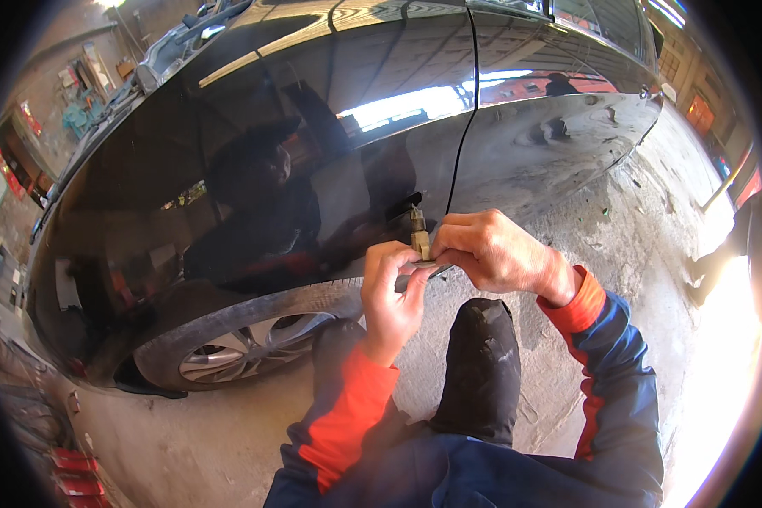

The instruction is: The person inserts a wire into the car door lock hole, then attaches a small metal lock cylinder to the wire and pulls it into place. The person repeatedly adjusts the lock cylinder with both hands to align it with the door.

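Observation:
My left hand (389, 292) and my right hand (499, 250) meet in front of a car's glossy black front fender (271, 203). Between their fingertips is a small tan plug-like fitting (421, 239), its narrower tip pointing up toward the fender. Both hands are closed in a pinch at its lower end, where a thin pale edge shows between the fingers. What that edge belongs to is mostly hidden. Just above the tip, a short dark slot (405, 203) sits in the fender, close to the door seam. I cannot tell whether fitting and slot are joined.
Below the fender is the front wheel (254, 347), left of my knees. A door smeared with grey dust (550, 140) adjoins the fender on the right. Rough concrete floor (559, 339) lies under me. Red items (76, 470) stand at the lower left.

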`<state>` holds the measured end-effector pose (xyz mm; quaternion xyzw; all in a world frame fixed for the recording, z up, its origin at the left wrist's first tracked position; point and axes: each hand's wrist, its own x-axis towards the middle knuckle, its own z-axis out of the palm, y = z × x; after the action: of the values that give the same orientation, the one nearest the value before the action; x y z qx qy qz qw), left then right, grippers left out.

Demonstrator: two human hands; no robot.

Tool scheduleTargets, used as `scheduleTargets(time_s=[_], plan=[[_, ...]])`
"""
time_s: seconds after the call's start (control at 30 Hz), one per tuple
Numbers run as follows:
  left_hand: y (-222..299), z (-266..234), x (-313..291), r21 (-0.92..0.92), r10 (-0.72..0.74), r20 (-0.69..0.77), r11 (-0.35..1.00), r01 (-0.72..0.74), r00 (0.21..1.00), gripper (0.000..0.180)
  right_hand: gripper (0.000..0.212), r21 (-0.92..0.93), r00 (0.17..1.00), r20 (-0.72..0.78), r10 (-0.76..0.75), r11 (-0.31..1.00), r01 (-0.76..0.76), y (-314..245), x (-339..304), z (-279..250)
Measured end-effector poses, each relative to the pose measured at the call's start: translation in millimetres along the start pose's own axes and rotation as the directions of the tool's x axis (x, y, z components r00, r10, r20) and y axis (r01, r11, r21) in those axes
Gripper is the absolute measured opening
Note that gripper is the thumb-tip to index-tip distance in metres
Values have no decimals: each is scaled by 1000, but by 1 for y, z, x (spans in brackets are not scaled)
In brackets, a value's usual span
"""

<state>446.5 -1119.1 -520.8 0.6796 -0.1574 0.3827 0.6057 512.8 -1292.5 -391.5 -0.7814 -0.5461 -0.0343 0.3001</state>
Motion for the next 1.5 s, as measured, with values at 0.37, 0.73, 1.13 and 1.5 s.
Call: scheduleTargets(time_s=[0.37, 0.73, 1.13, 1.5], plan=[[6, -5, 5, 97, 22, 19, 995, -24, 1000, 31, 21, 40, 990, 88, -110, 994, 106, 6, 12, -3], [18, -6, 12, 157, -2, 37, 988, -4, 999, 31, 21, -31, 966, -101, -238, 971, 236, 14, -4, 11], [23, -4, 15, 159, 5, -2, 987, -4, 1000, 29, 31, -127, 944, -96, -317, 944, 304, 16, -12, 13], [16, -8, 14, 124, -9, 25, 992, 6, 1000, 29, 28, 65, 971, -129, -199, 976, 209, 17, -12, 13]])
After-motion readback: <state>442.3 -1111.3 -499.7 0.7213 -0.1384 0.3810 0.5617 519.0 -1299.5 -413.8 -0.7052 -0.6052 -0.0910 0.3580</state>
